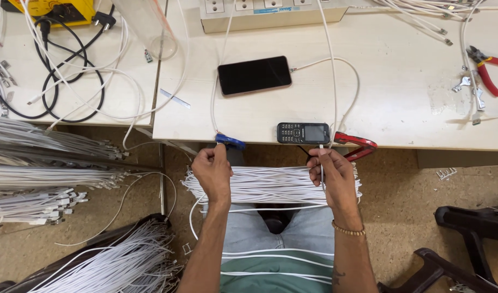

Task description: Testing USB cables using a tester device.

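Right now I see both hands down at the near edge of the white table point(401, 97), working a thick bundle of white cables point(270, 184) that stretches flat across the lap between them. My left hand point(213, 171) is curled shut around the left end of the bundle, knuckles up, just below a small blue clamp point(230, 142) fixed on the table edge. My right hand point(333, 176) wraps the right end of the bundle, and its thumb and forefinger are pinched together on a single white cable point(332, 81) whose plug end points up beside the fingertips; that cable runs away across the table toward the far power strip point(270, 13). A beaded bracelet point(349, 230) sits on the right wrist.

Just beyond the right hand, a small black keypad phone point(303, 133) lies at the table edge, with a red clamp point(358, 144) immediately to its right. Farther back lies a black smartphone point(254, 75), screen dark, with a white lead plugged into its right end. Red-handled pliers point(485, 68) rest at the far right of the table, near loose metal connectors. On the left, more white cables lie in stacked bunches point(48, 179), and another heap point(124, 260) sits near the left knee. Black cords point(70, 81) coil on the far left table.
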